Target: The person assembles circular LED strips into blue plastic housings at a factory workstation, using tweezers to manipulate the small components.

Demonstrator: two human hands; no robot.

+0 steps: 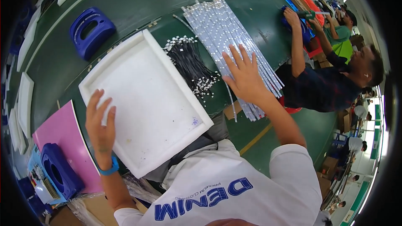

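Note:
A shallow white foam tray (144, 96) with a raised rim lies tilted in front of me, bare inside apart from small specks and a blue mark. My left hand (100, 127) is at the tray's left rim, fingers apart, holding nothing. Just right of the tray is a bundle of short black cables (188, 65) with white connectors on the ends. Farther right, many long LED light strips (217, 25) lie side by side. Over their middle my right hand (247, 77) spreads its fingers flat; whether it touches them I cannot tell.
One blue plastic housing (91, 31) stands beyond the tray; another blue housing (60, 171) sits by a pink sheet (67, 138) at left. White foam pieces (25, 104) line the far left. At right a person (335, 75) works with a green power tool (307, 14).

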